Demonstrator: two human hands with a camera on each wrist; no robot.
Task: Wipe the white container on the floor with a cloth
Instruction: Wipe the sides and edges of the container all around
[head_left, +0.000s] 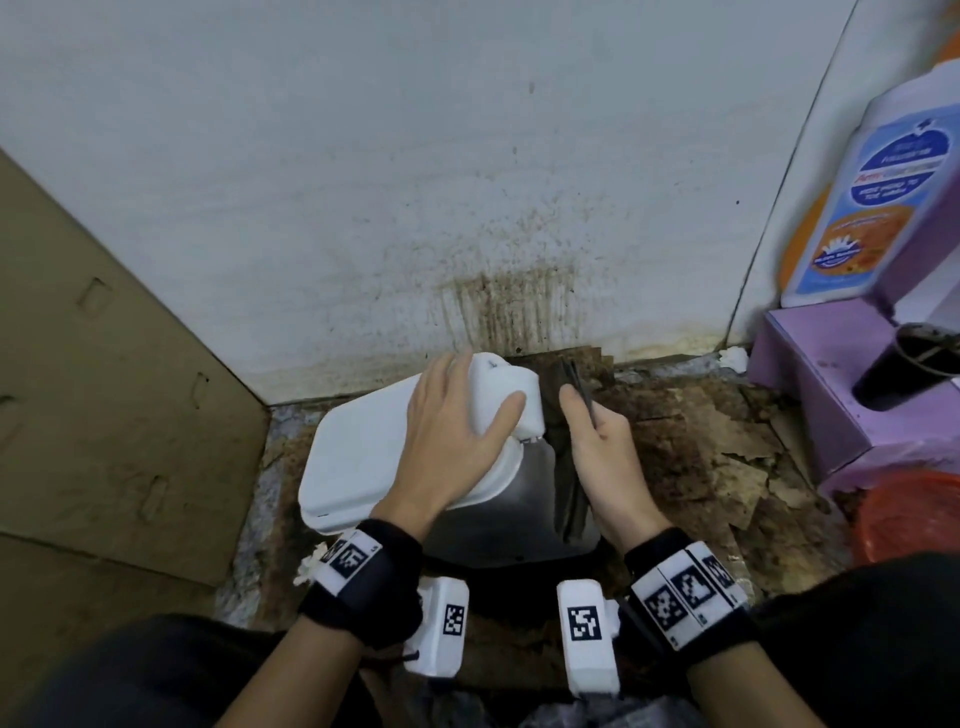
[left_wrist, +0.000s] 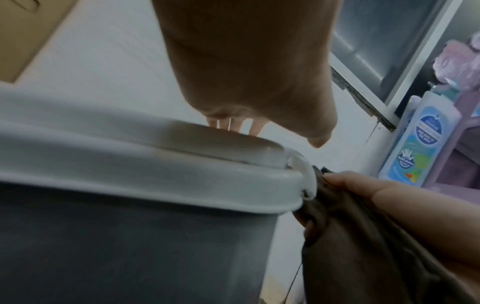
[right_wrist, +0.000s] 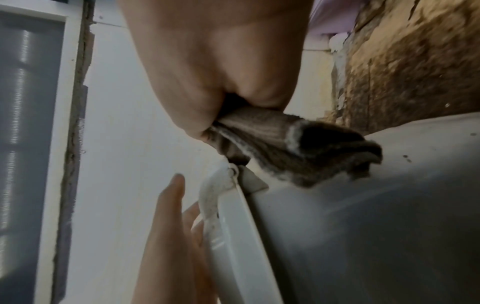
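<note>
Stained along its foot with brown streaks, a pale painted wall (head_left: 363, 182) is rising behind a patch of floor (head_left: 701, 457) that is covered with torn, dirty brown cardboard scraps. Flat brown cardboard sheets (head_left: 104, 389) are leaning at the left. At the right, a lilac plastic stand (head_left: 810, 395) is carrying a large white bottle with a blue and orange label (head_left: 857, 208), and a black round cup (head_left: 904, 364) is sitting on it nearer the viewer. An orange-red plastic basin (head_left: 909, 519) is showing at the right edge, just below the stand.

Close to the wall, the white plastic container with a white lid and greyish translucent body (head_left: 374, 447) is standing on the floor, tilted toward the viewer. The left hand (head_left: 457, 431) is resting spread on the lid, its fingers reaching over the raised white latch at the far end and its thumb lying along the near side of that latch. The right hand (head_left: 602, 452) is pinching a folded dark brown-grey striped cloth (head_left: 566, 467) between thumb and curled fingers, and the cloth is lying against the container's right side wall, just beside the lid hinge. Both wrists are wearing black bands with white coded tags.
</note>
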